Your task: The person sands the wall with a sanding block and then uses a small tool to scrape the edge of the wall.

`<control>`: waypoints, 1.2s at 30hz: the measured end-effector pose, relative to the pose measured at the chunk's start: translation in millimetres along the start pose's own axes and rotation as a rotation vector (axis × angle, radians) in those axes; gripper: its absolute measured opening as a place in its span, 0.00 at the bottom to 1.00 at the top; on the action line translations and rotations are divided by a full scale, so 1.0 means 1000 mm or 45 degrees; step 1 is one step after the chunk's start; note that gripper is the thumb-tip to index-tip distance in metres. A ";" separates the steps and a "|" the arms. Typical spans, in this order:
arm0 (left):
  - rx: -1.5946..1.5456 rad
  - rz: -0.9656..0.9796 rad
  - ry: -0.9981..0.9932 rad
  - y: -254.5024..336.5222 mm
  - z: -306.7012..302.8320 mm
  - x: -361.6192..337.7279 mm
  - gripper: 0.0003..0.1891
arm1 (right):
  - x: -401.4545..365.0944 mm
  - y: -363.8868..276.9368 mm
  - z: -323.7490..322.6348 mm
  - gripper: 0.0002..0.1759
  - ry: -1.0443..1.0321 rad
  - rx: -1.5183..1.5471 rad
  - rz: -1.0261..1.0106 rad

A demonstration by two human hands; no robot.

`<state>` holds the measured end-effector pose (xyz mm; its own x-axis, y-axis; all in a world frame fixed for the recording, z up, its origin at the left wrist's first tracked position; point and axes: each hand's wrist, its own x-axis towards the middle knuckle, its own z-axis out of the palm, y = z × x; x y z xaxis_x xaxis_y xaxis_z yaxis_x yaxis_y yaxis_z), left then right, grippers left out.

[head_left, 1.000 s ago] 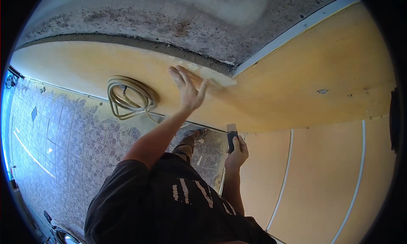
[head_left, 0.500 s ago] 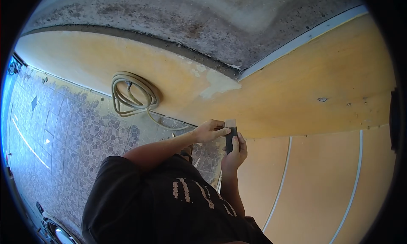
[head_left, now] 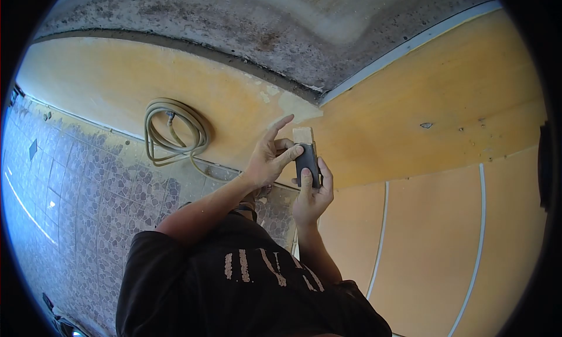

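Dark block (head_left: 308, 160) with a pale end (head_left: 303, 136), clamped between two bare hands.
Head view: the grip could fail if the left hand (head_left: 263, 164), pinching the block's upper part from the side, let go while the right hand (head_left: 312, 207) held only the lower part loosely; the block might then tip or drop. The dark layer looks like a wrap, so a push from the left thumb (head_left: 290, 155) could slide it along the pale end. The hands are close together, forearms reaching forward and converging; the left index finger (head_left: 280, 127) points out towards the wall (head_left: 374, 138), the right thumb (head_left: 306, 180) lying along the block's face.
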<state>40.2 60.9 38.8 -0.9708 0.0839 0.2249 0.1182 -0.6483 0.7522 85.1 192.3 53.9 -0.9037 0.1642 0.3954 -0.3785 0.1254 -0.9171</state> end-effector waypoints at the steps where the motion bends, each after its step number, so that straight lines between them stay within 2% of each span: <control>1: 0.005 0.035 0.040 0.002 0.002 -0.003 0.38 | -0.001 -0.001 0.004 0.20 0.026 -0.058 -0.143; 2: 0.003 0.047 0.042 0.005 0.005 -0.005 0.38 | 0.002 -0.002 0.007 0.20 0.018 -0.058 -0.152; 4: -0.077 0.012 0.010 0.010 0.012 -0.010 0.42 | 0.005 -0.004 0.011 0.16 0.072 -0.470 -0.657; 7: 0.048 0.134 -0.006 0.015 0.016 -0.018 0.44 | 0.003 -0.006 0.018 0.15 0.076 -0.508 -0.685; 12: 0.091 0.137 0.117 0.008 0.002 -0.023 0.42 | -0.002 -0.007 0.026 0.15 -0.060 -0.519 -0.661; 14: 0.026 0.112 0.131 0.002 -0.006 -0.026 0.45 | -0.003 -0.006 0.028 0.16 -0.128 -0.562 -0.680; 18: 0.033 0.040 0.212 -0.008 -0.020 -0.025 0.45 | 0.001 -0.002 0.022 0.20 -0.316 -0.533 -0.569; 20: 0.113 0.081 0.416 -0.013 -0.026 -0.020 0.44 | 0.009 0.005 0.012 0.22 -0.338 -0.602 -0.535; 23: 0.069 0.181 0.563 -0.011 -0.031 -0.007 0.43 | 0.037 0.013 -0.011 0.22 -0.343 -0.692 -0.602; 28: 0.118 0.272 0.826 -0.027 -0.045 0.021 0.39 | 0.128 -0.006 -0.045 0.20 -0.396 -0.739 -0.737; 30: 0.162 0.292 0.892 -0.039 -0.053 0.033 0.39 | 0.174 -0.029 -0.049 0.18 -0.537 -0.729 -0.958; 31: 0.211 0.292 0.953 -0.042 -0.054 0.039 0.39 | 0.195 -0.043 -0.049 0.18 -0.547 -0.719 -0.966; 33: 0.292 0.295 1.044 -0.039 -0.050 0.053 0.40 | 0.235 -0.075 -0.042 0.17 -0.743 -0.729 -1.371; 34: 0.295 0.361 1.128 -0.040 -0.050 0.063 0.39 | 0.252 -0.091 -0.038 0.17 -0.763 -0.710 -1.376; 36: 0.288 0.436 1.252 -0.042 -0.052 0.084 0.39 | 0.282 -0.123 -0.026 0.16 -0.947 -0.872 -1.797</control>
<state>-56.9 55.8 -5.9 -0.6086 -0.7898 -0.0766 0.3548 -0.3572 0.8640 -118.2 248.3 279.9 0.0544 -0.8520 0.5206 -0.9245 0.1541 0.3487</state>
